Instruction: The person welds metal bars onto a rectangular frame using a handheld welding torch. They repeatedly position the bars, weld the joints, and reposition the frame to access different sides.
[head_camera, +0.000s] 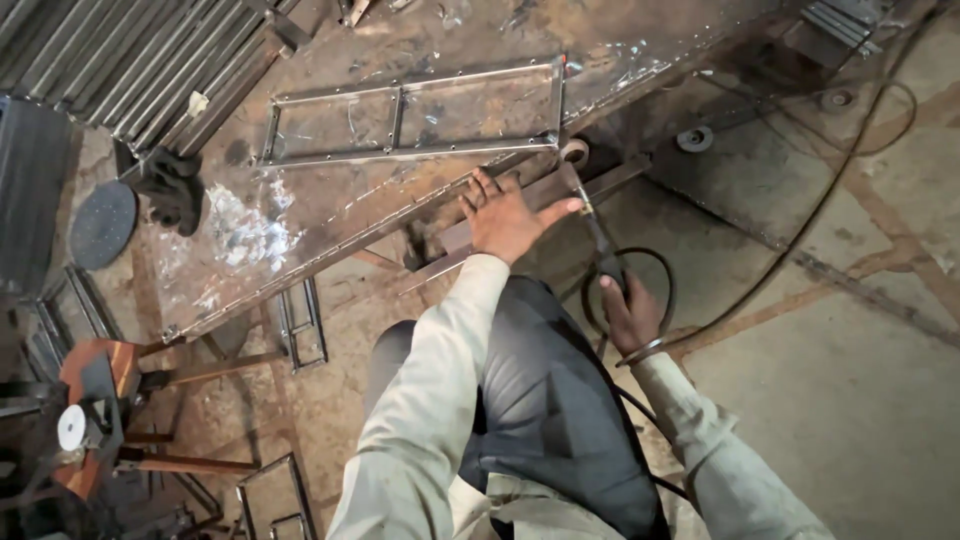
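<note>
My left hand (508, 212) rests with fingers spread on the front edge of a rusty steel work table (330, 215), thumb stretched toward a thin rod. My right hand (628, 312) grips the black handle of a welding electrode holder (606, 262), whose rod tip points up at the table's edge near a small metal ring (574, 151). A black cable (660, 300) loops from the holder across the floor. A rectangular frame of thin steel bar (412, 112) lies flat on the table above my left hand.
Corrugated metal sheets (130, 60) lie at the top left beside a dark clamp (172, 188) and a round disc (102, 224). Small steel frames (300, 322) lean under the table. An orange cutting machine (90, 400) stands at the lower left. Concrete floor spreads to the right.
</note>
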